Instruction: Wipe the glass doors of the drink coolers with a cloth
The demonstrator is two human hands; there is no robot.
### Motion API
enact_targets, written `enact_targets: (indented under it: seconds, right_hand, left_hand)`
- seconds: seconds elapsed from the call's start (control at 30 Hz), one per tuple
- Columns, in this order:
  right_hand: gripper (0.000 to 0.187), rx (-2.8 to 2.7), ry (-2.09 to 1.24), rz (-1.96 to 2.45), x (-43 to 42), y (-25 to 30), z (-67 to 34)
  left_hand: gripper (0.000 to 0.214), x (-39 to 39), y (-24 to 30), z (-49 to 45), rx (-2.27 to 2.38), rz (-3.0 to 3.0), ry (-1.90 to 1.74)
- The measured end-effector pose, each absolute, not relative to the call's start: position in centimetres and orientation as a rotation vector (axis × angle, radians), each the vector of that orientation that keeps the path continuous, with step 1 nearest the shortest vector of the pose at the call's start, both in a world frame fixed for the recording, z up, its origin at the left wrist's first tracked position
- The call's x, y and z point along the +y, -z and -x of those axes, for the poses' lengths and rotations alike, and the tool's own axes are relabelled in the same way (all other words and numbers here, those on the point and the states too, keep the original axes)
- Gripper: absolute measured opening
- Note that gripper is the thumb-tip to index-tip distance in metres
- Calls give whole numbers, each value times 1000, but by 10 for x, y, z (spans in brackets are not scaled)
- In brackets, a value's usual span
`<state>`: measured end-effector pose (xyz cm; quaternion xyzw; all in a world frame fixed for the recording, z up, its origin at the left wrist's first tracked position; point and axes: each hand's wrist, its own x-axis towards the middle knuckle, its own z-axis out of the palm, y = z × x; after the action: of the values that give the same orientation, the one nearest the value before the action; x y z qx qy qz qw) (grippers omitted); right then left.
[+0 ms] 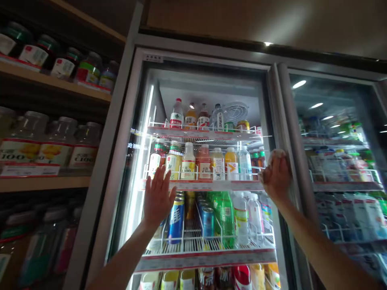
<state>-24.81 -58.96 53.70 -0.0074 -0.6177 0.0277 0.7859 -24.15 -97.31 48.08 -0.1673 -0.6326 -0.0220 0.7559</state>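
Note:
I face a lit drinks fridge with a glass door. My left hand lies flat and open against the glass, fingers stretched upward, level with the middle shelf. My right hand presses a pale cloth on the glass near the door's right frame, fingers curled over it. Behind the glass stand rows of bottles on wire shelves, and cans on the shelf below.
A second fridge door with cartons and bottles stands to the right. On the left, wooden shelves carry jars and bottles with price tags. The fridge's metal frame separates the two.

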Motion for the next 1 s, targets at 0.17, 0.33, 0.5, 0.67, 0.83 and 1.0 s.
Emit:
enact_targets:
  seconds: [0.17,0.33,0.5,0.67,0.83,1.0]
  right_hand:
    - [66,-1364,-41,-168,-665,-479,250]
    - [62,-1465,182,-547,-738,-441,241]
    - [60,-1418,19,-152,-638,-445,241]
    - [61,-1349,-126,32,-629,-434,245]
    - [62,-1456,46,-434,-731,-402,237]
    - [61,-1452,36,-372,-703,-404,236]
  left_hand:
    - [58,-972,-483,242,-1371,375,62]
    - [57,-975,-480,240,-1387,410,76]
    - [57,-978,-468,239,-1401,416,58]
    - [57,-976,-465,239,-1427,398,74]
    - [56,-977,-465,239,-1420,411,88]
    - [58,-978,-443,237,-1443,376,68]
